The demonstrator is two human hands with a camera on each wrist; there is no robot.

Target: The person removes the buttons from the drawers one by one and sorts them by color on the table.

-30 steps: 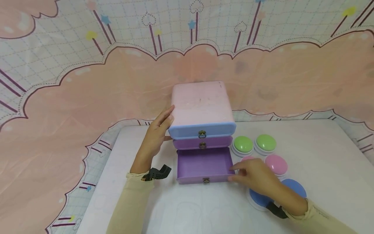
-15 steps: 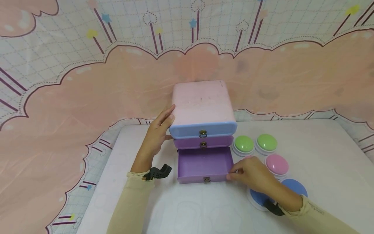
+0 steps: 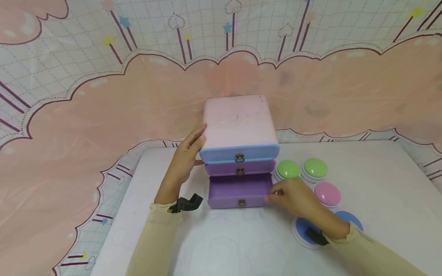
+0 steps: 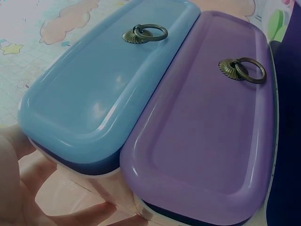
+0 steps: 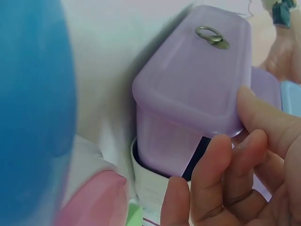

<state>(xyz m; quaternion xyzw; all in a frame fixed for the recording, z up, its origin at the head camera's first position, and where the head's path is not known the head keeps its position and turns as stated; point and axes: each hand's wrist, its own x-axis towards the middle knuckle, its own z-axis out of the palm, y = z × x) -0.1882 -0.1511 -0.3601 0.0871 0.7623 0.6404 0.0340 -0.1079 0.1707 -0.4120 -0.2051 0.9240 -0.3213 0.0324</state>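
Note:
A small chest of drawers [image 3: 238, 120] with a pink top stands at the back of the white table. Its blue top drawer [image 3: 219, 155] and purple middle drawer [image 4: 202, 122] are closed, each with a brass ring pull. The bottom purple drawer [image 3: 224, 201] is pulled partly out, and the part of its inside that shows is bare. My left hand [image 3: 183, 165] rests against the chest's left side with fingers extended. At the drawer's front right corner, my right hand [image 3: 293, 197] pinches the rim, thumb on the front face [image 5: 188, 80].
To the right of the chest stand round dome-topped things on white bases: two green domes [image 3: 315, 168], a pink dome [image 3: 327, 193] and two blue domes [image 3: 348, 218]. My right forearm passes over the blue ones. A patterned cloth [image 3: 138, 99] hangs behind the table.
My right hand has closed its pinch on the bottom drawer's corner, and the drawer has slid a little way inward. My left hand has stayed at the chest's side.

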